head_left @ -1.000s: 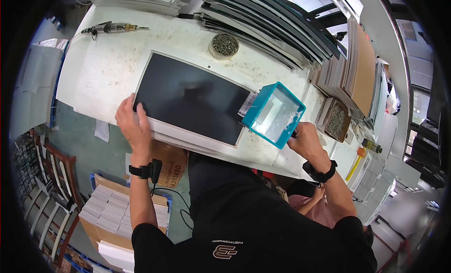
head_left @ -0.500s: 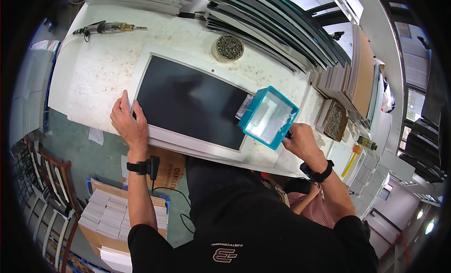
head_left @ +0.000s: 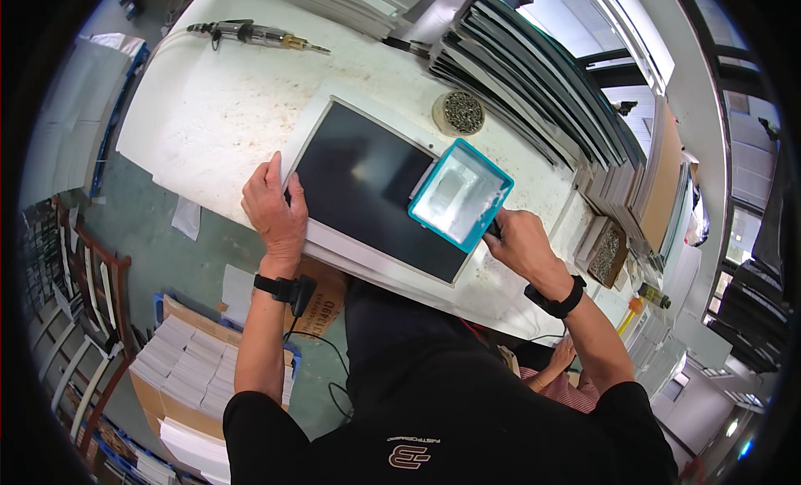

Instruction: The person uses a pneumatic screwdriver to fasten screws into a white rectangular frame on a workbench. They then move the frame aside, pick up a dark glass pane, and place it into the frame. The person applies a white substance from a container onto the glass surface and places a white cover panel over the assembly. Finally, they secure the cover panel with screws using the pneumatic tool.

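Note:
A flat panel with a white frame and a dark glossy face (head_left: 367, 176) lies on the white worktable. At its left edge rests my left hand (head_left: 277, 203), fingers stretched out and thumb apart, touching the frame. My right hand (head_left: 526, 247) is closed round the dark handle of a teal-rimmed rectangular tool (head_left: 460, 193) with a pale, shiny middle. That tool covers part of the panel's right end, so the surface beneath it is hidden. Whether it touches the panel I cannot tell.
Behind the panel stands a round tub of small screws (head_left: 461, 113). A powered screwdriver (head_left: 265, 36) lies at the far left. Stacked dark panels (head_left: 517, 76) lean at the back; a box of small metal parts (head_left: 602, 253) sits at the right. Another person's hand (head_left: 562, 356) shows below the table edge.
The whole view has turned and shifted. Relative to the panel, the teal-rimmed tool in my right hand has moved slightly left, covering more of its right end. My left hand stays at the panel's left edge.

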Motion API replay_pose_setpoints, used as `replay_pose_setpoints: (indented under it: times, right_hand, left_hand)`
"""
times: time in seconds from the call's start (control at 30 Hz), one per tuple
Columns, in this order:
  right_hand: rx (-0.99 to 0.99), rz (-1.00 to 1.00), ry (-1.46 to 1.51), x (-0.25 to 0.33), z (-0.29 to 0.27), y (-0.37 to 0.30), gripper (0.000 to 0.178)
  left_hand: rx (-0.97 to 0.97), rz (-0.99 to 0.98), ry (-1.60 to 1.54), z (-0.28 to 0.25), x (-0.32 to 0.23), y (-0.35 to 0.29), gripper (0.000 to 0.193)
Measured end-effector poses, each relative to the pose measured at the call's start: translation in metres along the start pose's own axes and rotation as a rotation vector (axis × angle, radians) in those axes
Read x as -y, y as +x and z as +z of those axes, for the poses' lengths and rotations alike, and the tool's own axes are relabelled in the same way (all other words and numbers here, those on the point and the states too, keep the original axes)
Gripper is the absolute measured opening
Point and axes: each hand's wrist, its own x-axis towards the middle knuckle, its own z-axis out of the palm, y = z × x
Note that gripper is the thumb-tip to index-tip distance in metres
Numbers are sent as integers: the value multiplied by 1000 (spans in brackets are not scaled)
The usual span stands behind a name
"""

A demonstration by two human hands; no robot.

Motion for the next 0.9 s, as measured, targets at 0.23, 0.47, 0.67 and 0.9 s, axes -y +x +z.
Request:
replay_pose_setpoints:
  times: [0.23, 0.47, 0.67, 0.9]
  right_hand:
    - [-45, -122, -29, 54, -6, 60, 25]
    - [-199, -243, 73, 96, -1, 126, 26]
    - [-257, -211, 243, 91, -31, 113, 28]
    - [-185, -18, 249, 21, -38, -1, 27]
  left_hand:
    - [-3, -12, -5, 1, 5, -3, 51]
    - [23, -45, -39, -9, -3, 1, 48]
    - [-8, -33, -24, -7, -3, -2, 48]
    - [-69, -22, 0, -1, 1, -3, 45]
